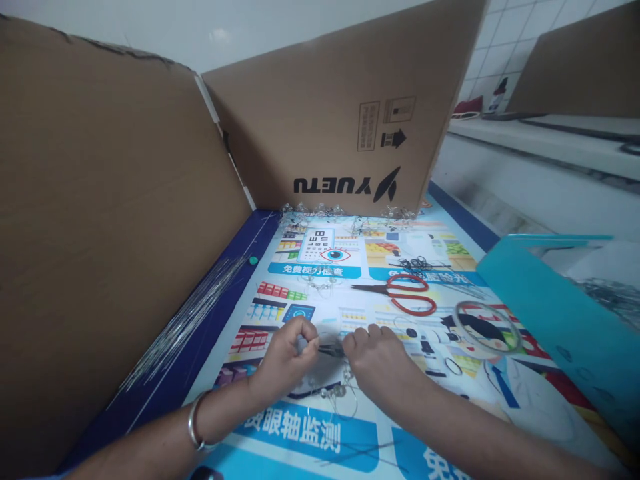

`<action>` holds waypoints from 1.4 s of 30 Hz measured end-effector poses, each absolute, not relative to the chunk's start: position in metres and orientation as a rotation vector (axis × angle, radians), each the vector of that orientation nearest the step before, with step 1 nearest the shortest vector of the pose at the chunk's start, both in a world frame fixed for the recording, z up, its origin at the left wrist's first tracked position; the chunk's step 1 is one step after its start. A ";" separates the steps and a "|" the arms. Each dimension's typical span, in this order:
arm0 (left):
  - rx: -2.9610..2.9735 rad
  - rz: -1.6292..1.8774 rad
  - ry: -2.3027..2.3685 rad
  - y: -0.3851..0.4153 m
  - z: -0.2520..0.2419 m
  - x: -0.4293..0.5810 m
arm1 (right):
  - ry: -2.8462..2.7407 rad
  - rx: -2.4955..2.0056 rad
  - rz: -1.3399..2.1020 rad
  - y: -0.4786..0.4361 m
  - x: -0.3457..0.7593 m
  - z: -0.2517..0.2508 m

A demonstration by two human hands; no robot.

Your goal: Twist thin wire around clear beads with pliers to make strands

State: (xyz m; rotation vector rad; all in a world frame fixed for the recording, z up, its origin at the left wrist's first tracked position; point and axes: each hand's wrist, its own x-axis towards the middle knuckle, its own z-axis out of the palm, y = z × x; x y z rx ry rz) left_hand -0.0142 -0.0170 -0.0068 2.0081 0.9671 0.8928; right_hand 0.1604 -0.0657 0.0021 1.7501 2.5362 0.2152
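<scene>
My right hand (377,357) is wrapped round a pair of pliers (331,349), whose dark narrow jaws point left; the handles are hidden in my fist. My left hand (293,347), with a silver bangle (194,421) at its wrist, is closed in a pinch at the jaw tips. A thin loop of wire shows faintly between the hands, and my left fingers seem to hold it. Below the hands lie bent wire pieces with clear beads (340,391). Red-handled scissors (413,295) lie beyond my right hand, blades pointing left.
Long straight wires (195,313) lie along the left cardboard panel (100,200). A wire coil (487,329) and a teal box (555,313) holding wire pieces are at right. Beaded wire pieces (320,211) line the back cardboard panel (320,127). Dark wire loops (417,265) lie behind the scissors.
</scene>
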 end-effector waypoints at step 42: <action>1.654 0.949 1.048 -0.007 0.000 -0.011 | 2.533 1.850 0.117 -0.046 0.168 0.017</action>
